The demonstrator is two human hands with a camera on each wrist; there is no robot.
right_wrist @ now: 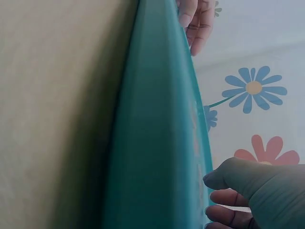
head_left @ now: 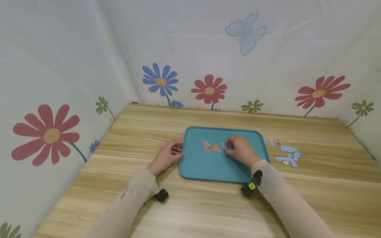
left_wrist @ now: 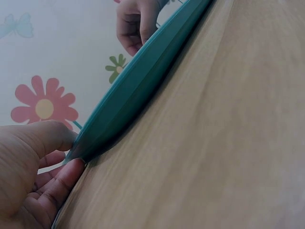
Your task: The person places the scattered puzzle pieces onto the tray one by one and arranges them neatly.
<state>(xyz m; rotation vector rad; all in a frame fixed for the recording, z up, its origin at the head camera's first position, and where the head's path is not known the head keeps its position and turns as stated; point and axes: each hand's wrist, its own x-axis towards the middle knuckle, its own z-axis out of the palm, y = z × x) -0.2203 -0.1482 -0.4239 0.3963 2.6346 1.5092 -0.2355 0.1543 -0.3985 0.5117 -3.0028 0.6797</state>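
In the head view a teal tray (head_left: 196,168) lies on the wooden table. My left hand (head_left: 168,155) holds its left rim, and the left wrist view shows thumb and fingers (left_wrist: 71,171) on either side of that rim. My right hand (head_left: 242,150) is over the tray, fingers bent, thumb and fingertips at a small white-and-red paper puzzle piece (head_left: 222,145), partly hidden by the fingers. Just left of it lie a narrow orange piece (head_left: 216,148) and a larger orange piece (head_left: 207,146). The tray rim hides the right fingertips' contact in the right wrist view.
Several light-blue cut-out pieces (head_left: 288,148) lie on the table (head_left: 327,185) right of the tray, some with bright colours. A flower-printed cloth (head_left: 178,39) hangs behind the table and along its left side.
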